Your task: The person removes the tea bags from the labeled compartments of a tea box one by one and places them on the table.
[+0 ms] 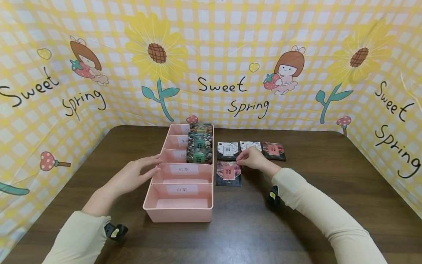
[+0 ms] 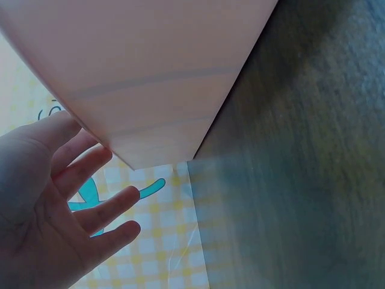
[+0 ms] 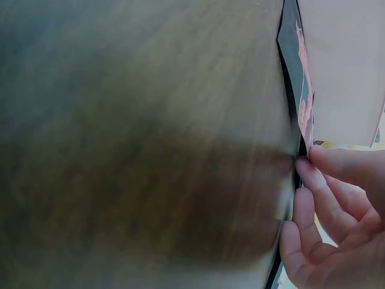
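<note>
A pink divided box (image 1: pixel 179 215) stands on the table, its compartments bearing white labels. My left hand (image 1: pixel 133 176) rests its fingertips on the box's left rim, the other fingers spread, as the left wrist view shows. To the right of the box lies a red-and-dark tea packet (image 1: pixel 228 176). Thumb and index finger of my right hand (image 1: pixel 255 159) pinch this packet's upper right corner. In the right wrist view the packet (image 3: pixel 304 90) appears edge-on, close beside the box wall.
Behind it, a row holds two white-topped packets (image 1: pixel 227 149) and another red packet (image 1: pixel 274 149); my right hand partly covers one white packet. Green-and-dark packets (image 1: pixel 199 157) stand in the box's rear compartments. A checked yellow cloth (image 1: pixel 217 47) hangs around the brown table (image 1: pixel 250 227).
</note>
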The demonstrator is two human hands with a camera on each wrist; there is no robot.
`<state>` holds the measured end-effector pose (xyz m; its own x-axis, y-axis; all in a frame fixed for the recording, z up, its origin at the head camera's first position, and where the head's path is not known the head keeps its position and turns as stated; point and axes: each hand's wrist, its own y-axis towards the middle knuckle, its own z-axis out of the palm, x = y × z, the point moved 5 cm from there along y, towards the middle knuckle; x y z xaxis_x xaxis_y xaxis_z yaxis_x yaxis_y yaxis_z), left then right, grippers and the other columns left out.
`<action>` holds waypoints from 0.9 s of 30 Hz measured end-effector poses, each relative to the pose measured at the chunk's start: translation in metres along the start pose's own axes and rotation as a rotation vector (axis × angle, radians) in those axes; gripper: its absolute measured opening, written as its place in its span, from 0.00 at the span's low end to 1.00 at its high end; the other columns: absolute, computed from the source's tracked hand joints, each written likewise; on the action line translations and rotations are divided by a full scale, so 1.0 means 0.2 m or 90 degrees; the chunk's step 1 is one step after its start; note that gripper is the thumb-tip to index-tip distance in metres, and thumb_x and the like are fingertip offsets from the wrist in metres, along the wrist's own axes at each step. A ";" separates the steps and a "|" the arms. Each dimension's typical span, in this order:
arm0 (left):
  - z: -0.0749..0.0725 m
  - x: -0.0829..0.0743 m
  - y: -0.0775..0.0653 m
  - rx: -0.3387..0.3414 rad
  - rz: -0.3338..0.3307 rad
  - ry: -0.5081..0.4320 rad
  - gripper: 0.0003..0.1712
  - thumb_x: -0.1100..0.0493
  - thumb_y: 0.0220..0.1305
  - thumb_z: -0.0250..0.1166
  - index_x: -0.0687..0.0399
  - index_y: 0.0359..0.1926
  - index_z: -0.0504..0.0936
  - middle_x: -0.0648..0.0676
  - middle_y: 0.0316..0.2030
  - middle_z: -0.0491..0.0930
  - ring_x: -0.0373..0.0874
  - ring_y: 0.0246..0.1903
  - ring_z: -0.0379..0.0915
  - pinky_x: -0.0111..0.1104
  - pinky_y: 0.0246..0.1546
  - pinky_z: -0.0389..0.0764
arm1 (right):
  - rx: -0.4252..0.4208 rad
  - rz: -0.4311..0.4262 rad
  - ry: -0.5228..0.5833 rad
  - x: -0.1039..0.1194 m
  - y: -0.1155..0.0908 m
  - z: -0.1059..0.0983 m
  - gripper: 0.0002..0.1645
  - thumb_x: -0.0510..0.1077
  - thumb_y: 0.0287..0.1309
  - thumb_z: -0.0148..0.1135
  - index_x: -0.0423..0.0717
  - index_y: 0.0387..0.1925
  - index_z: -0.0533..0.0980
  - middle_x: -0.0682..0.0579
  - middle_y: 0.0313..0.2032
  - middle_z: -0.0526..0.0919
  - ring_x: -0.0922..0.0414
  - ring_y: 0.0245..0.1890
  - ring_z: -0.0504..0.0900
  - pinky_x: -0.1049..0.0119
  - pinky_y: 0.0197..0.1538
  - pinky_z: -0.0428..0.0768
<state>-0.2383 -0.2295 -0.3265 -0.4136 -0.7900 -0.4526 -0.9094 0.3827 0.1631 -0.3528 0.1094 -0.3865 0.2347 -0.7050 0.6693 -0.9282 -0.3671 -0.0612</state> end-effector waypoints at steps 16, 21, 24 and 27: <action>0.00 0.00 0.00 -0.002 -0.002 0.001 0.22 0.56 0.66 0.57 0.60 0.58 0.75 0.65 0.62 0.70 0.63 0.62 0.65 0.56 0.61 0.66 | -0.032 0.023 0.005 0.00 -0.03 -0.09 0.09 0.42 0.56 0.63 0.41 0.37 0.81 0.43 0.39 0.85 0.52 0.40 0.81 0.62 0.43 0.78; 0.01 0.01 0.01 -0.002 -0.004 0.001 0.22 0.56 0.66 0.58 0.60 0.58 0.75 0.65 0.62 0.69 0.62 0.62 0.64 0.56 0.61 0.66 | -0.035 0.018 0.023 0.03 -0.05 -0.12 0.11 0.42 0.57 0.63 0.40 0.39 0.82 0.43 0.40 0.84 0.53 0.41 0.80 0.63 0.43 0.77; 0.01 0.01 0.01 0.001 -0.005 -0.001 0.22 0.56 0.66 0.57 0.60 0.58 0.75 0.65 0.62 0.69 0.63 0.62 0.64 0.56 0.61 0.65 | -0.032 0.014 0.047 0.04 -0.06 -0.13 0.13 0.42 0.58 0.62 0.38 0.42 0.81 0.42 0.41 0.84 0.53 0.41 0.80 0.64 0.43 0.77; 0.01 0.01 0.01 0.002 -0.005 -0.002 0.22 0.56 0.66 0.57 0.60 0.58 0.74 0.64 0.63 0.69 0.62 0.62 0.64 0.56 0.61 0.65 | -0.029 0.004 0.063 0.06 -0.07 -0.14 0.15 0.42 0.59 0.61 0.37 0.44 0.79 0.42 0.42 0.84 0.53 0.42 0.80 0.66 0.41 0.78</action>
<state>-0.2412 -0.2302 -0.3289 -0.4061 -0.7918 -0.4563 -0.9126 0.3775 0.1570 -0.3446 0.1228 -0.3562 0.2006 -0.6433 0.7389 -0.9424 -0.3329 -0.0340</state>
